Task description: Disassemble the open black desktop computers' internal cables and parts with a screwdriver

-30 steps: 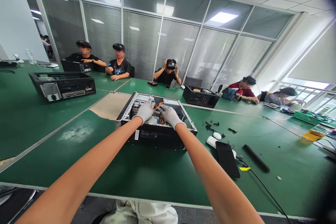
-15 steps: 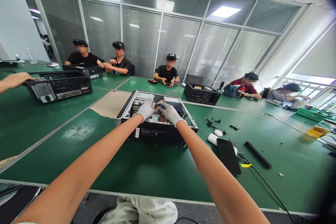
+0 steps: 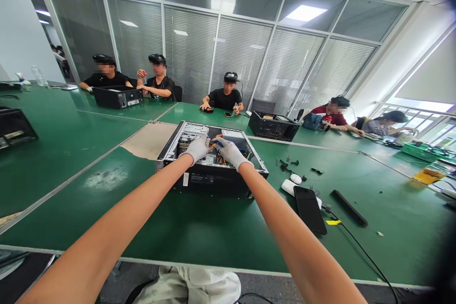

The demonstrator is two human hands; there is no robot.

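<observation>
Cable bundle sits mid-chassis in open computer case, 12 o'clock on table. Right hand pinches it; left hand touching alongside, grip cannot tell. Risk: a hard pull could tear wires loose.

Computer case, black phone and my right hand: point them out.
computer case [image 3: 213, 181]: head view, black near side.
black phone [image 3: 309, 210]: head view, screen middle.
right hand [image 3: 231, 152]: head view, glove back.

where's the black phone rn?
Head view, right of the open computer case: the black phone lies flat on the green table, beside a white device and left of a black strip.
</observation>
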